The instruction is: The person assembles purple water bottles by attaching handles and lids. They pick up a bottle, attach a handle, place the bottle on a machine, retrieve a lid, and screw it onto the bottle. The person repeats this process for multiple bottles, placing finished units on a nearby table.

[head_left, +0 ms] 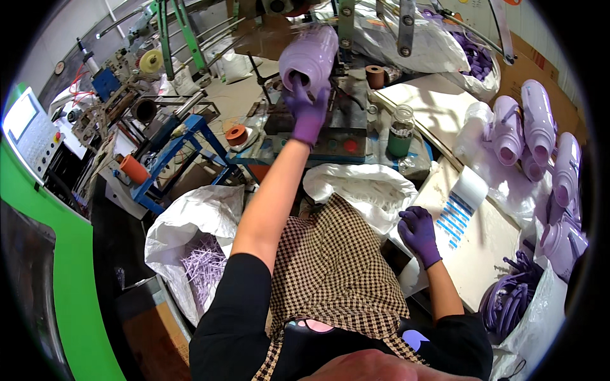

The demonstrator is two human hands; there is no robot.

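A translucent purple plastic bottle (pixel 312 52) lies on its side at the machine, its open mouth facing me. My left hand (pixel 307 113), in a purple glove, reaches up to it, closed on the rim with a finger in the opening. A dark metal block (pixel 340 127) of the machine lies beneath. My right hand (pixel 419 235), also gloved in purple, hangs beside the white table (pixel 489 241) with its fingers curled; whatever they hold, if anything, is hidden. Nearest to it is a roll of clear film with blue stickers (pixel 462 206).
More purple bottles (pixel 539 120) are heaped at the right, above a bag of purple handle-like strips (pixel 511 298). A glass jar of green stuff (pixel 400 131) stands by the machine. White sacks (pixel 197 213) flank my lap; a green machine (pixel 57 254) stands left.
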